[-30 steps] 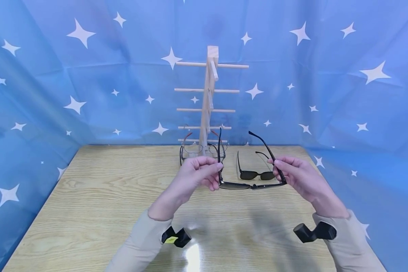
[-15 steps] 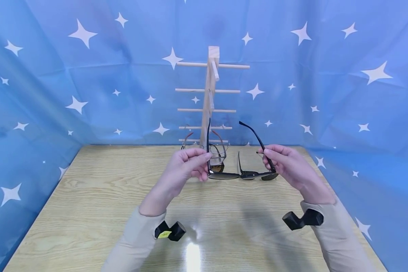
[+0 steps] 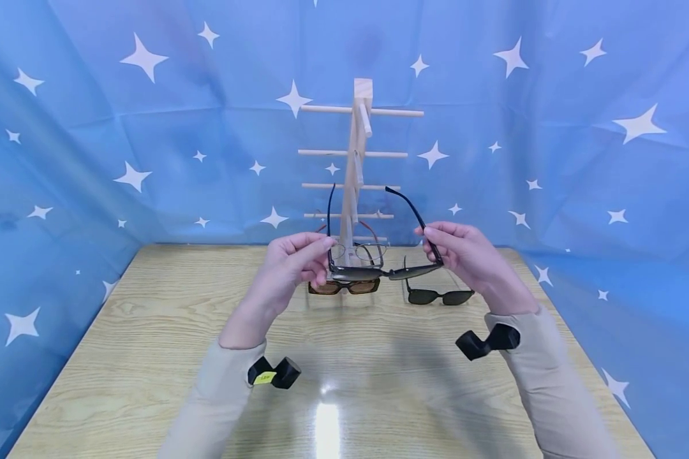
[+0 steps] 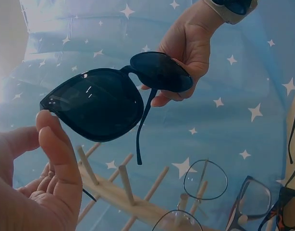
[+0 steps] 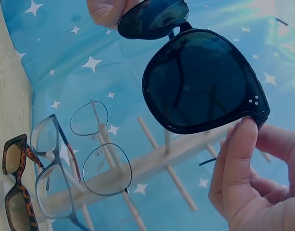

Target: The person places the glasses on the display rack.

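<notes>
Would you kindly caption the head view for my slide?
Left hand and right hand hold black sunglasses before a wooden rack and blue backdrop.

A plain beige left sleeve [image 3: 207, 401] and matching right sleeve [image 3: 542, 376] run long, softly creased, to the wrists. The black left wrist camera [image 3: 287, 373] and right wrist camera [image 3: 473, 345] have cylindrical ends; a dark-marked yellow label [image 3: 265, 378] sits on the left one.

Blue star-print drapes [image 3: 235, 70] around a table [image 3: 166, 344] suggest a staged booth.
</notes>
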Motion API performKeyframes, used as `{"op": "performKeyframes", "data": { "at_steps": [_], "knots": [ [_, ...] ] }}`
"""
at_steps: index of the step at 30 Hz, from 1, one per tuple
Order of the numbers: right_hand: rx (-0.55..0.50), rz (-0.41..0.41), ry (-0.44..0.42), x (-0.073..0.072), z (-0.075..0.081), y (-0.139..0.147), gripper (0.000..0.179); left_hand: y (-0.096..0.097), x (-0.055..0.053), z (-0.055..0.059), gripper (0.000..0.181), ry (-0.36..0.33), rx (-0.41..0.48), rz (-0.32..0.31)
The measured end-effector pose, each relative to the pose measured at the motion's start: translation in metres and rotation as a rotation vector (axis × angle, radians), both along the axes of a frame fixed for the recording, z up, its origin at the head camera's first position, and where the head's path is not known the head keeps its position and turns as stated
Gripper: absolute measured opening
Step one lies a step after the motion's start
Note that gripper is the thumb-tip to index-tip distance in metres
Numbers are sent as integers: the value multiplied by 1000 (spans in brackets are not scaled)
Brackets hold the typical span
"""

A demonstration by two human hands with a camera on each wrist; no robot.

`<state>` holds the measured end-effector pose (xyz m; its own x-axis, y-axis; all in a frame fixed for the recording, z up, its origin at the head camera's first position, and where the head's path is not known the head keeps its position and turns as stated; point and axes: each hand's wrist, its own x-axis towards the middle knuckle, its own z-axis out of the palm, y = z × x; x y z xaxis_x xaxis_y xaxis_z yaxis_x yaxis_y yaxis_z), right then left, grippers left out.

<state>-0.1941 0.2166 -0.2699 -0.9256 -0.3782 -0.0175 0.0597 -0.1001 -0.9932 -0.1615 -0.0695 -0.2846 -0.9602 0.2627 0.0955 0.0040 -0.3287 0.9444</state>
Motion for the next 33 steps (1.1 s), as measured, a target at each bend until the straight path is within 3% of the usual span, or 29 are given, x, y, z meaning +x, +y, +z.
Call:
{"op": "performKeyframes", "data": {
  "at_steps": [6,11,25,33],
  "knots": [
    [-3,-45,-67,-15,3,-11,10,-7,-11,-1,12,-26,-17,87],
    [33,-69,-86,-26,5,-18,12,-11,-20,0,9,-67,-4,119],
    [41,-134,-124,-57,14,-33,48,-16,-38,6,14,-131,115,173],
    [-49,-172,-160,-69,16,-36,10,-11,-47,7,20,-147,122,219]
  ]
}}
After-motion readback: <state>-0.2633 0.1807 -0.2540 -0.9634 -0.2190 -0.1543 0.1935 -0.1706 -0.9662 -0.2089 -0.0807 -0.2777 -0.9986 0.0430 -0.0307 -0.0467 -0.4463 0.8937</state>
